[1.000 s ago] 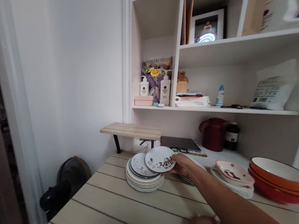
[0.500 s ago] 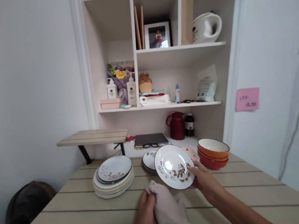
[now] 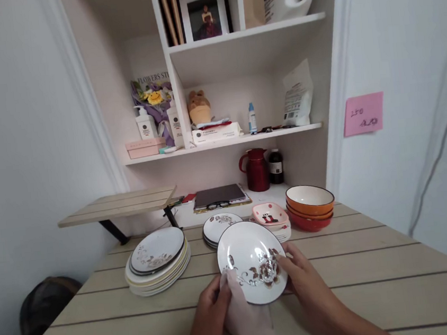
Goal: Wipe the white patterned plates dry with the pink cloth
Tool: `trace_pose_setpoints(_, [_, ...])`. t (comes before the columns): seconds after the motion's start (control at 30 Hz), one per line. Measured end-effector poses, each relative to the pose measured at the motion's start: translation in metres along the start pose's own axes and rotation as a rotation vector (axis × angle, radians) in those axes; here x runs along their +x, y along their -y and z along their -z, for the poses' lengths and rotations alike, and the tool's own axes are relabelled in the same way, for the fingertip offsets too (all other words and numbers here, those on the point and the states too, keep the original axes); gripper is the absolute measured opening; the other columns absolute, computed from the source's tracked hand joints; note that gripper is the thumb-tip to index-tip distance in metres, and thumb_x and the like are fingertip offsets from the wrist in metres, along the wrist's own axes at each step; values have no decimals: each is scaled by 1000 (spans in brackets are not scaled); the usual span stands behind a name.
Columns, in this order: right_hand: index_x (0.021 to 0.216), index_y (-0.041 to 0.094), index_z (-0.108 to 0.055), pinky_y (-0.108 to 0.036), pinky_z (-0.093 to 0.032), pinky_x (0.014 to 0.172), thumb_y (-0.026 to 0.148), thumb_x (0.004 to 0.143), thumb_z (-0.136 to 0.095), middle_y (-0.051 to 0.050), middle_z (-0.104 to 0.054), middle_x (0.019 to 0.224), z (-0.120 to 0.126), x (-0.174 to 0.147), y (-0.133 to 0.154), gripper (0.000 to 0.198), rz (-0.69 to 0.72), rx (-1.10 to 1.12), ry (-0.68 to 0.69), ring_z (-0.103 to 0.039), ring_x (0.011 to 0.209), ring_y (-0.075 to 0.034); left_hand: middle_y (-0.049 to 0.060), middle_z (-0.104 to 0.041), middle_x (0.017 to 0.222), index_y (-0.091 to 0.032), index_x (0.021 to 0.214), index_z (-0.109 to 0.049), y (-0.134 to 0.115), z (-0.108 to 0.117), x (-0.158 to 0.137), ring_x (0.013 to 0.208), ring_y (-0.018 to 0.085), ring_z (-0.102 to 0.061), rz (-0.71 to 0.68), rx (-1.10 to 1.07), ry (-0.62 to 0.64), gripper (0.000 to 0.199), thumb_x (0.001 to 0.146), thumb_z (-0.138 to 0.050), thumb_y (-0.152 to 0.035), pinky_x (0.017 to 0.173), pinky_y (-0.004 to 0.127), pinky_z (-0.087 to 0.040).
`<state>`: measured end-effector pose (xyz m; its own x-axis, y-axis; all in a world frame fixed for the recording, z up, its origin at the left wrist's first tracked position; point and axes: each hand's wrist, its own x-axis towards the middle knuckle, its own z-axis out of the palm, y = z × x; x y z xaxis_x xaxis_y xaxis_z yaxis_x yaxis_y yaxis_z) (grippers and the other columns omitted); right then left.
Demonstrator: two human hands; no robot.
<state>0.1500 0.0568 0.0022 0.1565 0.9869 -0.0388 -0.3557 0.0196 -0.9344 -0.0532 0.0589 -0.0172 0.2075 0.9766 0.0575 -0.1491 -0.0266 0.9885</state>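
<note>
A white plate with brown flowers and a dark rim is tilted toward me above the table. My right hand is closed on its right edge, thumb on the face and fingers behind. In my left hand is a pale pink cloth, pinched between thumb and fingers. The cloth's upper end lies against the lower left of the plate and covers part of the rim. Just behind the held plate stands a small stack of similar flowered plates.
A taller plate stack sits at left, near a raised wooden shelf. Pink strawberry-patterned dishes and stacked orange and red bowls stand at back right. Behind are a dark laptop, a red jug and white shelving.
The plate has come lower and nearer to me. My left hand has brought the cloth up against its lower left edge. The camera view has tilted down and turned slightly.
</note>
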Motion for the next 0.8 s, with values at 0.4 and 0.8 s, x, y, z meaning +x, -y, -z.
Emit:
trace_pose_setpoints(0.4, [89, 23, -52, -23, -43, 48, 41, 73, -65, 2, -63, 66, -1, -6, 2, 28, 34, 0, -35, -56, 54, -13, 8, -67, 113, -16, 110, -67, -2, -1, -3, 107, 27, -57, -57, 120, 6, 46, 77, -62, -48, 92, 35, -44])
trace_pose_setpoints(0.8, [86, 24, -51, -25, -44, 50, 44, 73, -65, 3, -61, 63, 7, -5, -2, 28, 16, -3, -7, -55, 54, -14, 7, -71, 100, -17, 101, -71, -4, -4, -7, 104, 28, -57, -48, 125, -30, 40, 74, -65, -47, 90, 34, -44])
